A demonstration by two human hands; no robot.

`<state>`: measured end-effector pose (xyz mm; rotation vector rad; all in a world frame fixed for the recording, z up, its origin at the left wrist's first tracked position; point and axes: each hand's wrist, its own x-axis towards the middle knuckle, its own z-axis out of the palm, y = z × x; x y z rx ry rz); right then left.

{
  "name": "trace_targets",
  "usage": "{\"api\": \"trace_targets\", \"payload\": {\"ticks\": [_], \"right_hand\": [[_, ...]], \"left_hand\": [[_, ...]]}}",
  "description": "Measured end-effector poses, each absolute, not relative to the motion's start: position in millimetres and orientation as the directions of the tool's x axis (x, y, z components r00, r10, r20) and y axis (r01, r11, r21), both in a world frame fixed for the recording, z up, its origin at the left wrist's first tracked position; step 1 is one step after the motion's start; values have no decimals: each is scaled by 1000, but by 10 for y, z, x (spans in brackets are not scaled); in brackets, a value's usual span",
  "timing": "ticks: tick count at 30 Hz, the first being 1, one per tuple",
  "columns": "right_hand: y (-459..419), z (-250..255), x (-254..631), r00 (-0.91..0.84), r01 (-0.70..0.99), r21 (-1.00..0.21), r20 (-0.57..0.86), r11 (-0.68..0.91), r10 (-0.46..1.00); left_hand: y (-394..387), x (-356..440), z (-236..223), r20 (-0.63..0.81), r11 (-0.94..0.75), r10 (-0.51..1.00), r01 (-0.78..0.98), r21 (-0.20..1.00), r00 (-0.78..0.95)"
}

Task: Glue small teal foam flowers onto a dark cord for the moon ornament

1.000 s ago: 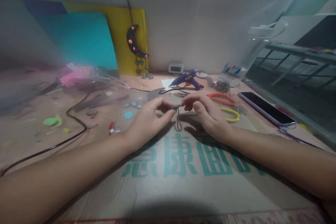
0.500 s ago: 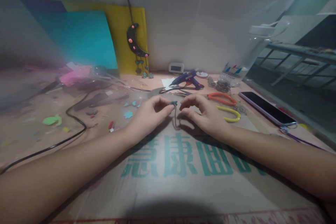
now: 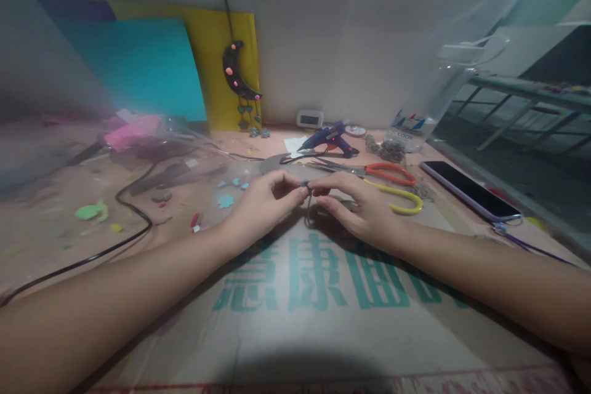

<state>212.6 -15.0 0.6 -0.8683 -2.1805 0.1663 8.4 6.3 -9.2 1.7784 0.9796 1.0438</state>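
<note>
Over cardboard [image 3: 295, 345], the left hand [image 3: 258, 206] pinches a corded piece [image 3: 304, 184], likely light, bendy, best held at its top; right hand [image 3: 367, 209] loosely open.

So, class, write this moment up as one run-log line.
left hand: pinching small dark piece, cord hanging below | right hand: fingertip at the piece | behind: glue gun, clock | right side: phone

Shines smooth and glossy on the phone [image 3: 471, 189]; looks like clear plastic on the bottle [image 3: 410, 126], matt on the cardboard [image 3: 286, 338], glossy on the cable [image 3: 92, 257].
</note>
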Motion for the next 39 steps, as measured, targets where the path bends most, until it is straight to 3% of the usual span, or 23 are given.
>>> {"api": "trace_targets", "payload": {"ticks": [10,16,29,34,39], "right_hand": [[-168,41,2130,-498,510,-368,611,778,616],[-182,41,2132,-428,484,-405,663,776,614],[-157,30,2139,-514,505,-318,636,802,576],[-167,27,2133,-398,494,-405,681,769,614],[-108,8,2121,-365,535,-501,589,680,721]], "left_hand": [[59,97,-80,260,-341,899,191,920,352],[60,90,-48,222,-300,911,189,935,348],[47,108,-32,190,-279,910,207,938,368],[61,97,-43,163,-254,917,219,942,363],[69,84,-58,142,-225,916,188,956,374]]}}
